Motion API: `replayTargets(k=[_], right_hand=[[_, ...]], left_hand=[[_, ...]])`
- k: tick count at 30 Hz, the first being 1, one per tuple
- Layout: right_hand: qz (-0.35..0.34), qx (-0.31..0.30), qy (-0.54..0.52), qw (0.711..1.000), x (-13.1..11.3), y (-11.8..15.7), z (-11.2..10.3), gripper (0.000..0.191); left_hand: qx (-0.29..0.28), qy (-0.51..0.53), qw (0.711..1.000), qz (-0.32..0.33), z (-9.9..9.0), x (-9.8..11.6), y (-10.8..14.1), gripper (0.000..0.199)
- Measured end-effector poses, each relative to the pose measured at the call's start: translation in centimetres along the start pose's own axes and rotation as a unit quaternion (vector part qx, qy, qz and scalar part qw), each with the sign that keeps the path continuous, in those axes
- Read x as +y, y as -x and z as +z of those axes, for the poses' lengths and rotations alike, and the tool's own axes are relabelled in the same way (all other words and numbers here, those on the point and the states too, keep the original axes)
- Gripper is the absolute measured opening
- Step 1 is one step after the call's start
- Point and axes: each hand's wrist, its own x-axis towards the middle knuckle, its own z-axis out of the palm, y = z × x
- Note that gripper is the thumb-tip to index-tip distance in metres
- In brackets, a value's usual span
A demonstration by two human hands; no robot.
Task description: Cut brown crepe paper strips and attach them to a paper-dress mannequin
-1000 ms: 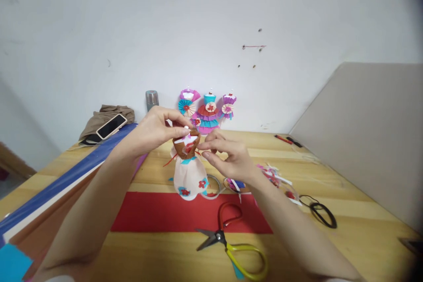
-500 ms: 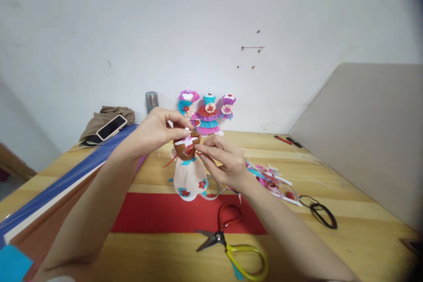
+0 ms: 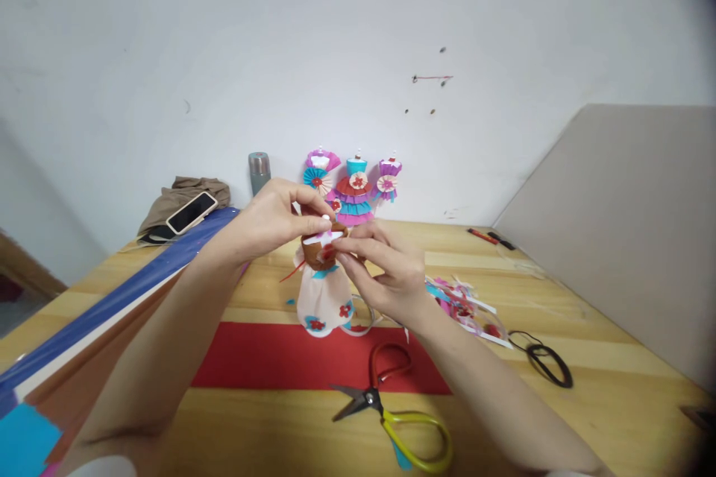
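A miniature dress form [image 3: 323, 302] stands upright in front of me, with a brown crepe-paper bodice and a pale puffed skirt bearing red flowers and blue bits. My left hand [image 3: 280, 218] pinches its white knob at the neck between thumb and forefinger. At the bodice front, the fingertips of my right hand [image 3: 385, 268] close on a small red piece [image 3: 327, 252], mostly hidden by the fingers. A thin red strip sticks out at the bodice's left side. Nearer to me, scissors [image 3: 370, 397] with one red and one yellow handle lie with blades apart.
Red paper [image 3: 251, 358] lies under the scissors' tips. Several decorated dress forms [image 3: 358, 182] stand by the wall, near a flask [image 3: 259, 173]. Left are a phone [image 3: 192, 213] on brown cloth and blue sheeting [image 3: 168, 261]. Paper scraps [image 3: 462, 302] and a black cord [image 3: 551, 365] lie right.
Both hands and the bodice top have shifted slightly right in view. My right fingers have drawn a little closer together at the bodice front; both grips stay.
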Motion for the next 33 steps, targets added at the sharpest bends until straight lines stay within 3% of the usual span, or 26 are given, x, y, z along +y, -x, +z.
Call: replayTargets(k=[12,20,26,33], right_hand=[[-0.013,-0.065,0.025,0.997,-0.1,-1.3,-0.1,0.015],[0.013,-0.108,0.02,0.994,0.0,-1.9,-0.6,0.013],[0.025,-0.114,-0.007,0.993,-0.4,-2.2,-0.5,0.006],[0.022,-0.088,-0.001,0.996,-0.3,-2.1,0.1,0.016]], left_hand=[[-0.007,-0.012,1.0,0.01,0.1,0.5,-0.6,0.005],[-0.012,-0.013,1.0,0.012,0.0,0.5,-0.6,0.005],[-0.02,-0.011,1.0,0.01,0.0,0.6,-0.6,0.007],[-0.021,-0.011,1.0,0.011,0.0,0.5,-0.7,0.005]])
